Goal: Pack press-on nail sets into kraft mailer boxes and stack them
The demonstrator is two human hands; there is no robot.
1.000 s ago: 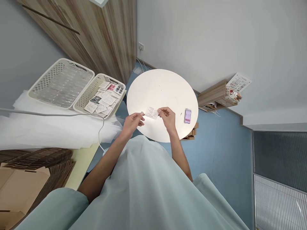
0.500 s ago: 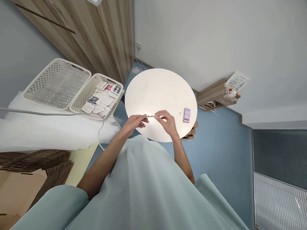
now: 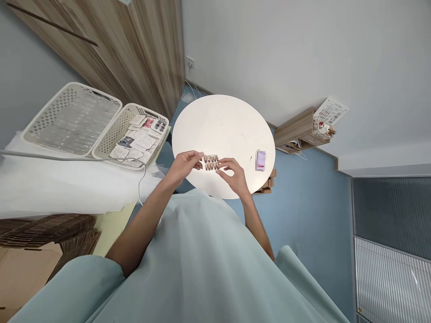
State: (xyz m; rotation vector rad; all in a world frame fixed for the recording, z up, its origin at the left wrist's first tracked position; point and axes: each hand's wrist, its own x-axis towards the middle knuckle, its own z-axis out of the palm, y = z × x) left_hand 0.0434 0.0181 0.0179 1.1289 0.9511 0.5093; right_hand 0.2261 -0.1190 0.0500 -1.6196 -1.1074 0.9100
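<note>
A small set of press-on nails (image 3: 211,162), shiny brown and gold in two rows, is held up over the round white table (image 3: 222,134). My left hand (image 3: 186,167) pinches the set's left edge between thumb and fingers. At its right edge, my right hand (image 3: 235,175) is closed on it with thumb and forefinger. The face with the nails is turned towards me. Whether the backing is a card or clear plastic is too small to tell.
A phone (image 3: 260,160) with a blurred screen lies on the table's right side. At left, one white basket (image 3: 117,107) holds clear plastic packs and another basket (image 3: 161,109) holds cards. A grey cable (image 3: 67,156) crosses them. Flattened cardboard boxes (image 3: 30,273) lie lower left.
The set of nails has been tilted from edge-on to face me, so both rows show. My left hand has risen slightly; both hands keep hold. The view has shifted a little.
</note>
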